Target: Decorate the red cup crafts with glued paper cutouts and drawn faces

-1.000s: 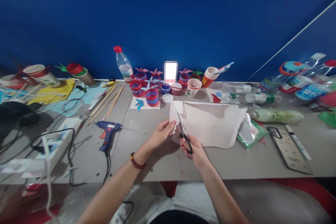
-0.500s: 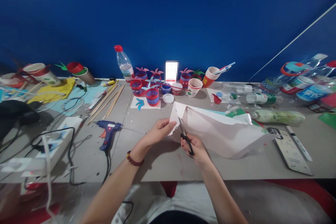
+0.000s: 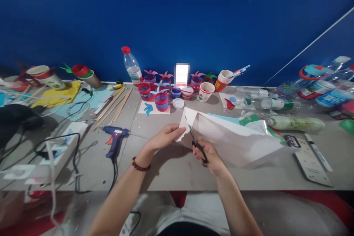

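Note:
A large white sheet of paper [image 3: 235, 138] spreads to the right above the table, with a cut running into its left part. My left hand [image 3: 167, 135] pinches the narrow left flap between thumb and fingers. In my right hand [image 3: 208, 155] are black-handled scissors [image 3: 199, 148], their blades pointing up and left into the cut between the flap and the main sheet. The flap's lower edge looks jagged. Beyond the paper stand a purple and red painted cup [image 3: 162, 102] and a small white lid [image 3: 178, 103].
A blue hot glue gun [image 3: 116, 136] lies left of my hands, near wooden sticks [image 3: 118, 108] and a power strip [image 3: 62, 151]. Paper cups [image 3: 222, 81] and a capped bottle [image 3: 132, 67] stand along the wall. Plastic bottles [image 3: 297, 122] and a phone [image 3: 311, 164] lie to the right.
My right hand and the scissors have shifted slightly right and down, drawing back a little from the flap. The sheet's right side has sunk slightly. My left hand keeps its pinch.

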`<state>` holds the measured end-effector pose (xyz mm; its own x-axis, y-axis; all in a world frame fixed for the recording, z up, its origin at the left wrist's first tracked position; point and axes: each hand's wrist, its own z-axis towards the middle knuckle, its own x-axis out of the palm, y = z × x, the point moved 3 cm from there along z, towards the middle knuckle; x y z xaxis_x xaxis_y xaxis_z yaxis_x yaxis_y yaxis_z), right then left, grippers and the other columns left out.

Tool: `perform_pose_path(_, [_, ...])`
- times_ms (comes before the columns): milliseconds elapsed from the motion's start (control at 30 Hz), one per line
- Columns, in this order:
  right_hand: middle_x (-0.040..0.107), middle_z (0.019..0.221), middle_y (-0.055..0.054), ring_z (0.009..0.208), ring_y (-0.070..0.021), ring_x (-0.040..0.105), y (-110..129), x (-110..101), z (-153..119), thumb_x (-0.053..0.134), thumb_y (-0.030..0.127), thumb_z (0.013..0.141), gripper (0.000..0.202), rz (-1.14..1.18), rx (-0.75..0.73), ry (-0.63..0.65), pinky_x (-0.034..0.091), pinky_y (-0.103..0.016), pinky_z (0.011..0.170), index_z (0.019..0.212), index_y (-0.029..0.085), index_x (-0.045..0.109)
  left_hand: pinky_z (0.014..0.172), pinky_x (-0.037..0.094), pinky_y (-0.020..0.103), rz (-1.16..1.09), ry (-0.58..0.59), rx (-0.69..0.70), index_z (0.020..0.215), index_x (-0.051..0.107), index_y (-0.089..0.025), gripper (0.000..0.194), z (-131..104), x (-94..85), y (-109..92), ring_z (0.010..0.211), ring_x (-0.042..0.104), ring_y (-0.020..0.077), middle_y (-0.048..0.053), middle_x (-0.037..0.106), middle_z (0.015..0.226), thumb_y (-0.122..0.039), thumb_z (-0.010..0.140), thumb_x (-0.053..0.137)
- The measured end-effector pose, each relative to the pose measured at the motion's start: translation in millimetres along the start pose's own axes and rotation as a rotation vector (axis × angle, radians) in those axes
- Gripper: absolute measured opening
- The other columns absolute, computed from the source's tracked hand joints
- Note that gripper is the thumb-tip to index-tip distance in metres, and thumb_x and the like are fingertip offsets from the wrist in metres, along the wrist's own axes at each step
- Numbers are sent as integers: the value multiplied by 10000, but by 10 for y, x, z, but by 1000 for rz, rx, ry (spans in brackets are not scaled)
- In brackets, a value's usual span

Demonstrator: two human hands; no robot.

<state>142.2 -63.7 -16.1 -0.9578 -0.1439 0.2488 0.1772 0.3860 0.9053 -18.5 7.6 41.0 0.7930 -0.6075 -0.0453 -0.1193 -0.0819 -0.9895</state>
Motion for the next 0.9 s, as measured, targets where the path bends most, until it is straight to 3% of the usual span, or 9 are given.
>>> perform_pose_path(133, [322, 452, 107, 381, -23, 166, -5, 12, 10, 751, 601, 599, 493, 44, -6, -58, 87, -190, 349, 656, 189, 486, 465, 345, 222, -140, -22, -55, 686, 560, -158, 474, 20, 112, 72, 467, 446, 77, -15, 532, 575, -614, 814, 544])
perform_pose_path(233, [360, 452, 100, 368, -20, 172, -10, 12, 17, 764, 587, 579, 486, 54, -7, -94, 94, -186, 333, 666, 182, 510, 432, 327, 217, -210, -18, -115, 826, 621, -144, 486, 32, 174, 129, 424, 487, 81, 16, 622, 622, -626, 780, 583])
perform_pose_path(400, [342, 427, 105, 356, -15, 165, -6, 16, 45, 755, 625, 587, 513, 51, -21, -130, 89, -181, 333, 643, 186, 497, 397, 200, 188, -336, -202, -134, 772, 612, -133, 478, 61, 218, 181, 390, 341, 36, -61, 460, 493, -597, 695, 692])
perform_pose_path(533, [340, 419, 107, 352, -18, 169, 13, 34, 51, 775, 643, 551, 542, 49, -4, -162, 78, -185, 333, 646, 195, 485, 390, 169, 192, -396, -243, -60, 805, 587, -137, 447, 81, 253, 226, 406, 246, 26, -93, 373, 504, -556, 711, 712])
perform_pose_path(667, [374, 450, 96, 363, -26, 190, 32, 46, 34, 768, 632, 584, 519, 27, -15, -139, 91, -195, 335, 681, 194, 505, 387, 213, 190, -287, -261, 46, 861, 593, -140, 443, 81, 219, 235, 410, 275, 33, -92, 363, 522, -568, 766, 661])
perform_pose_path(900, [358, 506, 89, 402, -42, 210, 65, 34, 40, 702, 678, 647, 528, -70, -99, -103, 111, -209, 360, 750, 192, 524, 351, 262, 189, -75, -268, 81, 833, 589, -141, 477, 30, 130, 102, 370, 363, 43, -71, 429, 550, -612, 769, 621])
